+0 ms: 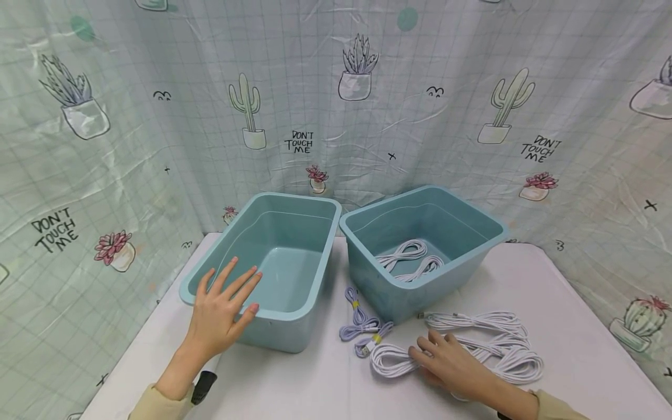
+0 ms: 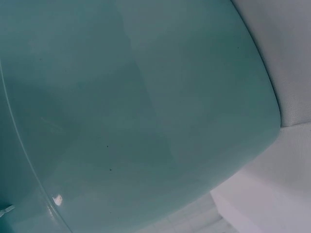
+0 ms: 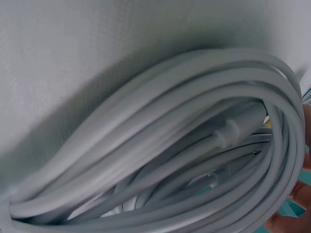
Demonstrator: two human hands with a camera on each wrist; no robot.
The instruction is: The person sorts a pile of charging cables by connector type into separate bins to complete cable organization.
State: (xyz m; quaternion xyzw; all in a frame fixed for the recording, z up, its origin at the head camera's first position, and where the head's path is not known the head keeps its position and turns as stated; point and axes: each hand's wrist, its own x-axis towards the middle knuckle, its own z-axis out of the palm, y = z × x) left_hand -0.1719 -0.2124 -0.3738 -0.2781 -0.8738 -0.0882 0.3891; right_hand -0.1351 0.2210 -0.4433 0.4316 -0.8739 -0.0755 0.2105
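The left hand (image 1: pixel 223 312) rests flat, fingers straight and spread, on the near rim of the left bin (image 1: pixel 294 233); its grip is released. The right hand (image 1: pixel 454 364) lies on a white cable coil (image 1: pixel 391 359) on the worktop (image 1: pixel 577 326), fingers bent over the loops; whether the grip clamps the coil cannot be told. In the right wrist view the coil (image 3: pixel 160 160) fills the frame, with a fingertip (image 3: pixel 299 194) at its right edge.

The right bin (image 1: pixel 475 219) stands just beside the left bin, rims nearly touching, and holds one white coil (image 1: pixel 409 259). More white coils (image 1: pixel 499 341) lie right of the hand, and two purple cables (image 1: pixel 362 326) lie near the right bin's front corner. Open worktop remains at the near edge and far right.

The backdrop curtain (image 1: pixel 157 146) reads "DON'T TOUCH ME" among printed cacti.

Both bins are smooth teal plastic, rectangular with rounded corners. The worktop cover is white and finely textured.
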